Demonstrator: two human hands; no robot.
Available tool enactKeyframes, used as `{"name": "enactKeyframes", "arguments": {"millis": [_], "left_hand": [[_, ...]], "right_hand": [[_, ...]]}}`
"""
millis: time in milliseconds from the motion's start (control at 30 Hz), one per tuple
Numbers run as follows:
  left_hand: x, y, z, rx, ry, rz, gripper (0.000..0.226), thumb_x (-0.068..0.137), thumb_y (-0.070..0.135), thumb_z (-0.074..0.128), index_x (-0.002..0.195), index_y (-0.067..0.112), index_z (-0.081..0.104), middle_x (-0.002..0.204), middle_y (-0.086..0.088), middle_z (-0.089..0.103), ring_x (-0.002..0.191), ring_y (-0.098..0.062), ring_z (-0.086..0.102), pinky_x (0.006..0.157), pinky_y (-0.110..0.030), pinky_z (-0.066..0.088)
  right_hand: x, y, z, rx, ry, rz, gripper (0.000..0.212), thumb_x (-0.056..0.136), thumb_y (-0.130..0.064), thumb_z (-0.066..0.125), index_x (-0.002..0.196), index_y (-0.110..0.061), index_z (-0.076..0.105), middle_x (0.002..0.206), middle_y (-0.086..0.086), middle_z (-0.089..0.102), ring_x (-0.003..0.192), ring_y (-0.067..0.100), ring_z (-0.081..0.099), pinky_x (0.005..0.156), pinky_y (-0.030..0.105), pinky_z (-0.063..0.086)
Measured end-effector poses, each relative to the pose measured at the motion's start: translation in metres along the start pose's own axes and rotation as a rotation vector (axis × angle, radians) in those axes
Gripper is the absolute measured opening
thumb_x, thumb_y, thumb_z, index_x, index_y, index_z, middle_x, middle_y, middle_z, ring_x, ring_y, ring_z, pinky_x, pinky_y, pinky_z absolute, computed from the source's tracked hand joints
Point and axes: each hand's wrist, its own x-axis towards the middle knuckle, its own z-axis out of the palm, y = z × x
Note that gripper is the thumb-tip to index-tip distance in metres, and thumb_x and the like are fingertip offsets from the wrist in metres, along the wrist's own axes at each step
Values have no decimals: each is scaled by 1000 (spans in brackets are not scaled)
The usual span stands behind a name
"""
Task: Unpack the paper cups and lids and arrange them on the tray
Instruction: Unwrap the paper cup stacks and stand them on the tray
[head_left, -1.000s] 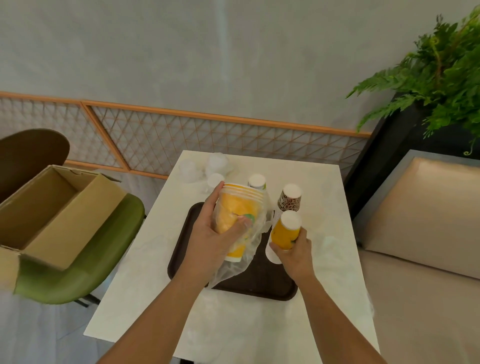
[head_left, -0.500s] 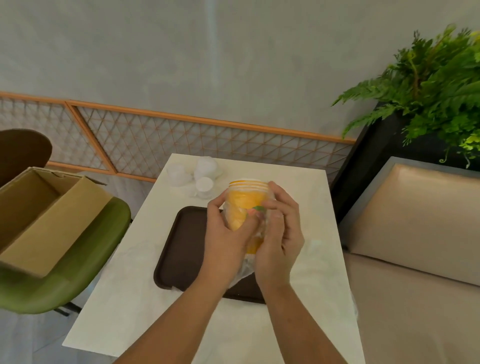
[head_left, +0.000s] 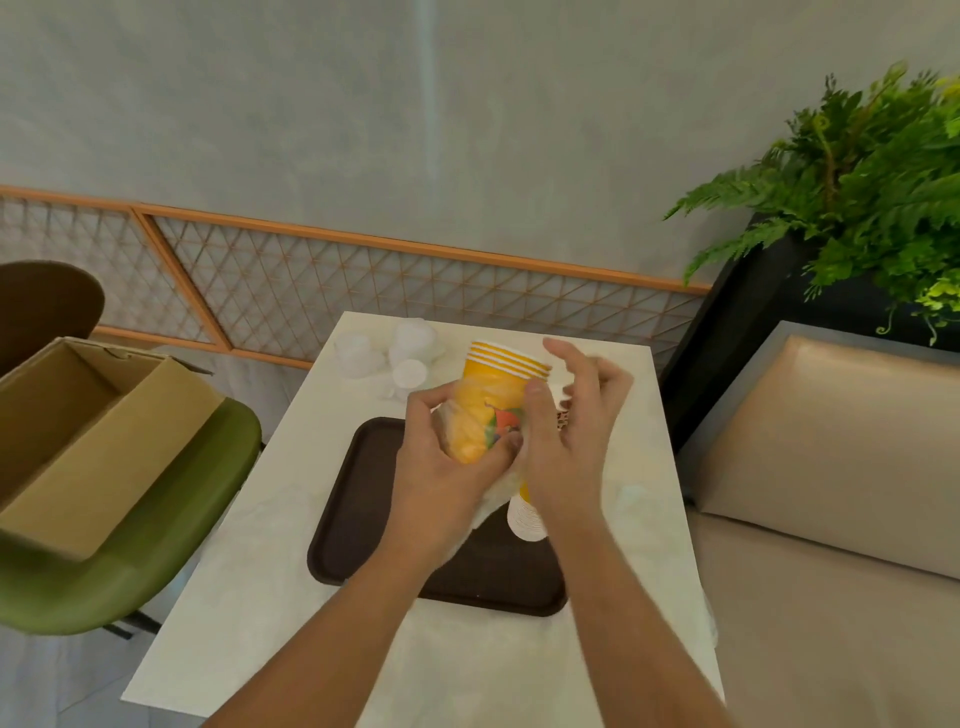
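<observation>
Cup stack (head_left: 497, 385) in left hand (head_left: 445, 470)

Both bare forearms rise toward the stack of cups (head_left: 501, 384). The left hand (head_left: 447, 467) grips its lower half from the left, fingers (head_left: 491, 460) curled round it. The right hand (head_left: 566, 441) stands just right of it, thumb against its side, its fingers (head_left: 574, 366) spread loose and blurred.

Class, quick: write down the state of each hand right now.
Left hand: grips the cup stack.
Right hand: open, fingers spread beside the stack, blurred.
</observation>
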Motion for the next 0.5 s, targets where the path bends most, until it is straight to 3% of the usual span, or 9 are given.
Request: {"name": "enactKeyframes", "arguments": {"millis": [100, 167, 200, 300, 367, 433, 500], "left_hand": [[8, 1, -16, 212, -80, 70, 71, 71, 31, 95, 126, 44, 50, 116, 16, 69, 103, -15, 73, 86, -50, 63], [13, 2, -25, 270, -108, 81, 77, 69, 31, 96, 127, 48, 49, 114, 22, 65, 103, -14, 71, 81, -49, 64], [15, 2, -30, 286, -122, 84, 78, 68, 31, 97, 127, 50, 49, 114, 24, 64, 103, -13, 70, 80, -48, 64], [20, 9, -43, 373, -167, 125, 78, 71, 28, 97, 124, 54, 47, 116, 32, 57, 106, -1, 63, 79, -28, 62], [21, 13, -50, 372, -174, 143, 72, 75, 27, 94, 125, 51, 49, 117, 33, 56, 109, 5, 60, 80, -18, 58], [24, 12, -55, 286, -112, 136, 63, 78, 25, 92, 125, 44, 54, 118, 25, 62, 111, -1, 63, 86, -24, 59], [26, 12, -57, 146, -42, 92, 54, 82, 24, 88, 125, 36, 58, 120, 14, 69, 112, -10, 68, 93, -38, 62]], "right_hand": [[42, -7, -21, -192, -463, -61, 32, 95, -53, 57, 114, -30, 71, 125, -9, 47, 123, 16, 49, 104, 38, 46], [66, -11, -30, -242, -774, -41, 31, 98, -48, 62, 101, -21, 76, 131, -12, 49, 116, 13, 57, 97, 43, 51], [76, -13, -33, -214, -850, -5, 30, 98, -45, 65, 99, -18, 77, 138, -14, 47, 117, 11, 60, 95, 43, 53], [94, -17, -40, -143, -897, 69, 26, 101, -32, 65, 106, -9, 76, 154, -14, 42, 128, 5, 57, 97, 36, 54], [97, -15, -41, -121, -856, 49, 25, 106, -24, 58, 121, -10, 72, 148, -8, 53, 125, 7, 60, 97, 33, 54], [93, -12, -41, -39, -680, 110, 30, 108, -32, 53, 132, -19, 66, 131, -1, 66, 116, 17, 66, 94, 39, 57], [86, -8, -41, 65, -519, 196, 26, 104, -41, 57, 125, -25, 60, 123, 1, 70, 114, 28, 68, 90, 46, 60]]}}
